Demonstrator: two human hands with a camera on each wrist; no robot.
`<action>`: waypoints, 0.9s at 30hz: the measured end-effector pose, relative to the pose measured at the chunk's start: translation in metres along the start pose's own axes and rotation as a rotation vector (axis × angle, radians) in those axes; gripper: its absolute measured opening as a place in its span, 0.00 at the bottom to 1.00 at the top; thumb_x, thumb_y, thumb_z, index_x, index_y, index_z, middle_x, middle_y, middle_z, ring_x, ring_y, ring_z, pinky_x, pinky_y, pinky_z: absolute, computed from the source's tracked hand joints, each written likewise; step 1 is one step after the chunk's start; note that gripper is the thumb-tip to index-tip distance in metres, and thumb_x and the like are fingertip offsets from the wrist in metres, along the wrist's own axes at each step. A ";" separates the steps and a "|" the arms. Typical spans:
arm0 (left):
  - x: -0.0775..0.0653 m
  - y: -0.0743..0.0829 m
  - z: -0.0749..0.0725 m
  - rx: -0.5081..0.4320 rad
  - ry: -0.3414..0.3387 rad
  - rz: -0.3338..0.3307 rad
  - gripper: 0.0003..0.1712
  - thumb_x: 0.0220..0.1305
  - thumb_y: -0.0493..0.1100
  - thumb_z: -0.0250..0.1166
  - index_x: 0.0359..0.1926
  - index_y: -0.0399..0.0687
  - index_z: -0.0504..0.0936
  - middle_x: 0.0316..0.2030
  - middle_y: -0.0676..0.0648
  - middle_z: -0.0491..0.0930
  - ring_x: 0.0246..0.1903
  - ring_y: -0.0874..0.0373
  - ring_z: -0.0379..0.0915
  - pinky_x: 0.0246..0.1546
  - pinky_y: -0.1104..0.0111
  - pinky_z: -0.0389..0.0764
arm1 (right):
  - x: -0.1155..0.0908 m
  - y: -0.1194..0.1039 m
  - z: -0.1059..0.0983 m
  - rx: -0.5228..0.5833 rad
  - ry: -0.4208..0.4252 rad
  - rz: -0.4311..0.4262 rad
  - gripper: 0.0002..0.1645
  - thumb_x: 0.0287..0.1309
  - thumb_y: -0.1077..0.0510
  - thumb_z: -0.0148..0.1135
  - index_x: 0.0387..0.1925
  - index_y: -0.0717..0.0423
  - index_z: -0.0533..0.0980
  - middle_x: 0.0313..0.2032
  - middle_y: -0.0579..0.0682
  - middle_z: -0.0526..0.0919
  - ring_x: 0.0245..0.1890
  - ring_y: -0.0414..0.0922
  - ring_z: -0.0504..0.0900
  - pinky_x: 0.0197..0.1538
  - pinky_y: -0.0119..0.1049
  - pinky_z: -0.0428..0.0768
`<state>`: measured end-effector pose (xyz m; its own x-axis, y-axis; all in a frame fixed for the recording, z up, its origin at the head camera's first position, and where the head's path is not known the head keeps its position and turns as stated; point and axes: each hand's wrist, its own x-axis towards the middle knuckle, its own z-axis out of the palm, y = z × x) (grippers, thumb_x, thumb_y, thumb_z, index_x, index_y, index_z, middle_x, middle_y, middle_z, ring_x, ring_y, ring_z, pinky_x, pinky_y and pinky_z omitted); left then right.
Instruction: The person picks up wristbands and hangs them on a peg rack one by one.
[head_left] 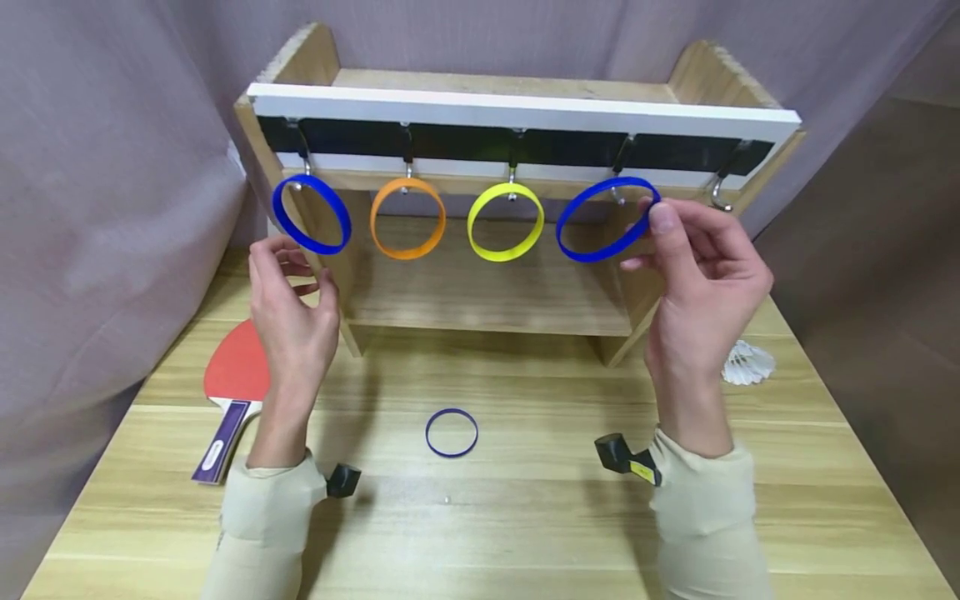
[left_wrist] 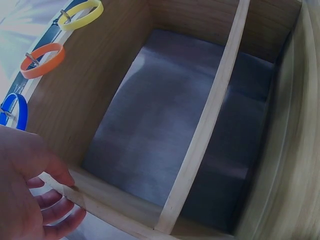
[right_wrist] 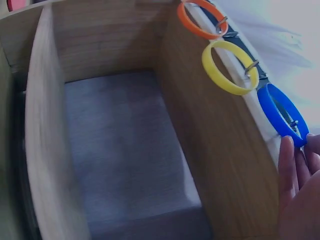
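My right hand (head_left: 701, 262) pinches a blue ring (head_left: 606, 254) between thumb and fingers at its right side. The tip of the fourth hook shows inside this ring in the right wrist view. Another blue ring (head_left: 341, 218), an orange ring (head_left: 408, 254) and a yellow ring (head_left: 506, 255) hang from the hooks further left. My left hand (head_left: 296, 312) is at the left side panel of the wooden shelf (head_left: 487, 283), below the left blue ring. The panel's edge runs between its thumb and fingers, which hold it. A dark blue ring (head_left: 452, 454) lies on the table.
The rightmost hook (head_left: 720, 196) carries no ring. A red table tennis bat (head_left: 238, 367) lies on the table (head_left: 525, 517) at the left. To the right, a white shuttlecock (head_left: 748, 363) sits beyond my right forearm. Grey curtains (head_left: 112, 167) surround the shelf.
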<state>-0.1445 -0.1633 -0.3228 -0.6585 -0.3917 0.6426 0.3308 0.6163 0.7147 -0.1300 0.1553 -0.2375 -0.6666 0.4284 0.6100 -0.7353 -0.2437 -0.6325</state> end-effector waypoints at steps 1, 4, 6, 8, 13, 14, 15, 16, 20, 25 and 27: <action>0.000 0.000 0.000 -0.005 0.002 -0.005 0.22 0.57 0.25 0.64 0.52 0.34 0.69 0.43 0.40 0.74 0.39 0.55 0.78 0.36 0.66 0.86 | 0.000 0.003 -0.002 -0.009 0.006 0.009 0.14 0.53 0.73 0.68 0.40 0.81 0.76 0.38 0.72 0.82 0.28 0.53 0.84 0.24 0.35 0.85; 0.000 0.000 -0.001 -0.008 0.003 -0.006 0.23 0.56 0.25 0.64 0.53 0.35 0.69 0.43 0.40 0.74 0.39 0.54 0.78 0.36 0.66 0.86 | -0.001 0.010 -0.007 -0.023 0.012 0.043 0.15 0.53 0.72 0.68 0.42 0.79 0.78 0.39 0.70 0.82 0.29 0.53 0.84 0.24 0.35 0.85; 0.000 0.000 -0.001 -0.007 0.002 -0.007 0.23 0.57 0.25 0.64 0.53 0.35 0.69 0.43 0.41 0.74 0.39 0.55 0.77 0.36 0.65 0.86 | -0.001 0.014 -0.009 -0.025 0.015 0.061 0.15 0.53 0.71 0.69 0.42 0.78 0.78 0.40 0.69 0.82 0.30 0.53 0.84 0.23 0.34 0.84; 0.000 0.000 -0.001 -0.002 -0.001 -0.008 0.22 0.57 0.25 0.63 0.53 0.35 0.69 0.43 0.41 0.74 0.40 0.56 0.77 0.36 0.66 0.86 | -0.001 0.017 -0.012 -0.032 0.016 0.071 0.16 0.53 0.70 0.69 0.42 0.77 0.78 0.40 0.69 0.82 0.31 0.53 0.84 0.23 0.34 0.84; 0.001 -0.002 0.000 0.009 -0.007 0.009 0.21 0.57 0.26 0.62 0.52 0.34 0.68 0.43 0.41 0.73 0.40 0.56 0.76 0.35 0.67 0.86 | -0.001 0.021 -0.015 -0.039 0.015 0.079 0.16 0.53 0.70 0.70 0.42 0.77 0.78 0.40 0.68 0.83 0.30 0.53 0.84 0.22 0.34 0.84; 0.001 -0.002 0.001 0.008 -0.007 0.010 0.21 0.57 0.26 0.62 0.52 0.34 0.68 0.43 0.41 0.73 0.40 0.56 0.76 0.36 0.68 0.86 | -0.002 0.022 -0.015 -0.053 0.007 0.072 0.16 0.53 0.70 0.70 0.42 0.77 0.78 0.40 0.68 0.83 0.30 0.53 0.84 0.22 0.34 0.84; 0.001 -0.001 0.001 0.007 -0.007 0.009 0.21 0.57 0.26 0.62 0.52 0.33 0.68 0.43 0.41 0.73 0.40 0.56 0.77 0.36 0.68 0.86 | -0.002 0.022 -0.016 -0.052 0.007 0.074 0.16 0.53 0.70 0.70 0.42 0.77 0.78 0.40 0.68 0.83 0.30 0.53 0.84 0.22 0.34 0.84; 0.001 -0.001 0.001 0.005 -0.007 0.008 0.21 0.57 0.26 0.62 0.52 0.33 0.68 0.43 0.41 0.73 0.40 0.56 0.77 0.36 0.67 0.86 | -0.002 0.022 -0.016 -0.053 0.008 0.078 0.16 0.53 0.70 0.70 0.42 0.77 0.78 0.40 0.68 0.83 0.30 0.53 0.84 0.22 0.34 0.84; 0.001 -0.001 0.002 -0.001 0.000 -0.004 0.21 0.57 0.25 0.62 0.51 0.34 0.68 0.43 0.41 0.73 0.40 0.56 0.77 0.36 0.67 0.86 | -0.001 0.023 -0.019 -0.057 0.002 0.078 0.16 0.54 0.69 0.69 0.43 0.76 0.78 0.40 0.68 0.83 0.33 0.53 0.83 0.22 0.34 0.84; 0.001 -0.001 0.001 -0.002 0.003 0.001 0.21 0.57 0.25 0.62 0.51 0.33 0.69 0.43 0.41 0.73 0.39 0.56 0.77 0.36 0.67 0.86 | -0.007 0.028 -0.037 -0.088 0.016 0.119 0.17 0.65 0.61 0.62 0.43 0.76 0.78 0.39 0.68 0.83 0.33 0.56 0.82 0.22 0.36 0.84; 0.001 0.000 0.001 -0.001 0.004 0.000 0.21 0.57 0.25 0.62 0.51 0.33 0.69 0.43 0.41 0.73 0.39 0.56 0.77 0.36 0.68 0.85 | -0.014 0.032 -0.045 -0.112 -0.002 0.154 0.21 0.69 0.56 0.57 0.41 0.77 0.78 0.36 0.68 0.83 0.29 0.55 0.83 0.20 0.36 0.83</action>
<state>-0.1458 -0.1630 -0.3230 -0.6555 -0.3950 0.6436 0.3314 0.6154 0.7152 -0.1391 0.1805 -0.2879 -0.7703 0.3919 0.5031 -0.6068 -0.2079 -0.7672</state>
